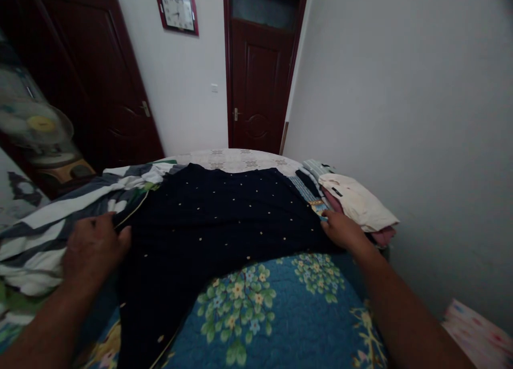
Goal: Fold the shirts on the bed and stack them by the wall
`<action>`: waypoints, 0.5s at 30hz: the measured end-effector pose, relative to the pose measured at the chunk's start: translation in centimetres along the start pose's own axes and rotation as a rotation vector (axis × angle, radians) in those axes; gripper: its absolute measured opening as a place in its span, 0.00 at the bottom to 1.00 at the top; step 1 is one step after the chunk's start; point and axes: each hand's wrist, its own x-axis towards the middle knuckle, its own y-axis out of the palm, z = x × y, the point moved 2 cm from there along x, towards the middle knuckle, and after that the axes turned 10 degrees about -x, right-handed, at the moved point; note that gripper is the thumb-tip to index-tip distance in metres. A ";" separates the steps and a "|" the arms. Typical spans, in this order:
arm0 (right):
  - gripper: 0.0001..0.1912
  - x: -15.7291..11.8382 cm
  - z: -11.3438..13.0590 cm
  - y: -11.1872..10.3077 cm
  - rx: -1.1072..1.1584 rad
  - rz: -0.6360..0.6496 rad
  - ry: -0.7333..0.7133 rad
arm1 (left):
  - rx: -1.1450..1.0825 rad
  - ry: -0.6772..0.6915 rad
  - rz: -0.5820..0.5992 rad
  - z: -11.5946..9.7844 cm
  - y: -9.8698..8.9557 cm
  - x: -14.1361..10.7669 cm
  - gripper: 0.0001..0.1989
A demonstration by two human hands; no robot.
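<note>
A dark navy garment [224, 214] with small pale dots lies spread across the bed, a light piping line along part of its left side. One narrow section of it hangs toward me at the lower left. My left hand [94, 246], slightly blurred, has its fingers and thumb closed on the garment's left edge. At the opposite edge, my right hand [342, 229] pinches the cloth. The blue floral quilt [272, 326] shows beneath the garment on the near side.
Striped grey-and-white bedding [44, 219] is bunched at the left. Folded clothes, a cream piece [360, 201] on top, are stacked at the right by the wall. A fan [38, 123] stands far left. Beyond the bed are a dark red door [260, 86] and a wall clock [177, 11].
</note>
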 end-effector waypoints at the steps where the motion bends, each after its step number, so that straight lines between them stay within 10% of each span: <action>1: 0.20 1.1 0.9 -0.9 0.025 -0.041 -0.020 | -0.018 0.088 0.053 -0.8 0.5 -0.3 0.29; 6: 0.20 8.1 4.3 -2.7 0.117 -0.120 0.051 | -0.224 0.308 0.527 -4.0 4.1 -2.8 0.28; 15: 0.18 15.1 7.2 2.8 0.189 -0.009 0.230 | -0.189 0.244 0.802 -5.5 2.9 -5.1 0.26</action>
